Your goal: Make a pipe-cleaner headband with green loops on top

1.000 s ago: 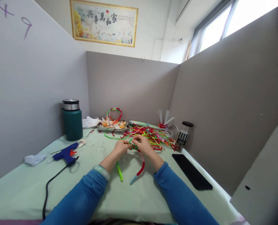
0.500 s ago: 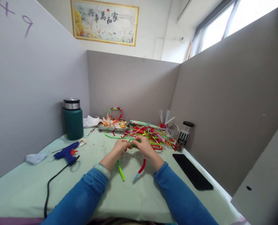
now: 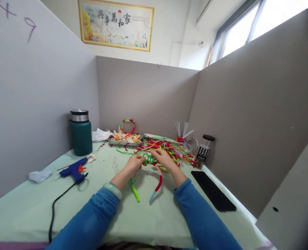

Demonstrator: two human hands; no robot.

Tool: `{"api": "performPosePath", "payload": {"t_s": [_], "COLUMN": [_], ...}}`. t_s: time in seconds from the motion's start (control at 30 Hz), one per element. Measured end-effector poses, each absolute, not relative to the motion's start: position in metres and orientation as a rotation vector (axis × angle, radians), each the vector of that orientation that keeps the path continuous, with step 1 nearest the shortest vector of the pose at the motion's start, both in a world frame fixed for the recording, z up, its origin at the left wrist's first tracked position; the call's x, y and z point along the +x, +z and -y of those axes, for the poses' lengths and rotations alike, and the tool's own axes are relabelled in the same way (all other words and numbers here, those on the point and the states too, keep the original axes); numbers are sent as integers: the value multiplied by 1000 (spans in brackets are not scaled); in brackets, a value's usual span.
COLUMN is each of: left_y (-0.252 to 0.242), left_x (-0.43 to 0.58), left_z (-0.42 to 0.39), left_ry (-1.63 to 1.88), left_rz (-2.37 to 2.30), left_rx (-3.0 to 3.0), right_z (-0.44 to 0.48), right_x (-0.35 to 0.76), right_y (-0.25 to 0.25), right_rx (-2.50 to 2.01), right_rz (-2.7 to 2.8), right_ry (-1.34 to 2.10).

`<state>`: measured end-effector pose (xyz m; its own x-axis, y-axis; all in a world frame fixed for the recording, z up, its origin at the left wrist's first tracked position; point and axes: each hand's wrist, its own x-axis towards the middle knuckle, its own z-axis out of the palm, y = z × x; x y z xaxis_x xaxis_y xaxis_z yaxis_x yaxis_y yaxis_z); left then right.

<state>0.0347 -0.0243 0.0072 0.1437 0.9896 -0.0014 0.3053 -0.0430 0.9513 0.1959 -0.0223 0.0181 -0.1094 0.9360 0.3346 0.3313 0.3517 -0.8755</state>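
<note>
My left hand point(image 3: 133, 163) and my right hand point(image 3: 163, 158) meet over the green table cover point(image 3: 26, 211), both pinched on a curved hoop wrapped in fuzzy pipe cleaner. The hoop's red wrapped leg point(image 3: 158, 180) arcs down toward me and ends in a bare pale-blue tip. A green pipe cleaner point(image 3: 134, 189) trails from my left hand's fingers onto the cover, and its upper part loops between my two hands. Just behind my hands lies a heap of coloured pipe cleaners point(image 3: 169, 147).
A blue glue gun point(image 3: 73, 171) with a black cord lies at the left, near a green flask point(image 3: 80, 133). A metal tray point(image 3: 125, 139) of scraps and a finished hoop stand at the back. A black phone point(image 3: 212, 191) and a small jar point(image 3: 203, 148) sit at the right. Grey partitions enclose the desk.
My right hand has shifted a little to the right and away from me, stretching the green loop between the hands. The hoop's red leg has swung slightly right.
</note>
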Motion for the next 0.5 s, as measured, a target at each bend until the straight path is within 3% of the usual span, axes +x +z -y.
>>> {"api": "performPosePath", "payload": {"t_s": [0.13,0.33,0.5], "left_y": [16,10,9], "left_x": [33,30,30], "left_z": [28,24,26], "left_ry": [988,972,959], "left_rz": [-1330,-1157,-1087], "left_rx": [1478,1467,1465], "right_z": [28,34,33], "right_x": [204,196,198], "right_y": [23,26,24], "right_rx": [-1155,-1120,-1127], "right_rz": [1742,1784,1804], "right_ry": [1014,874,949]}}
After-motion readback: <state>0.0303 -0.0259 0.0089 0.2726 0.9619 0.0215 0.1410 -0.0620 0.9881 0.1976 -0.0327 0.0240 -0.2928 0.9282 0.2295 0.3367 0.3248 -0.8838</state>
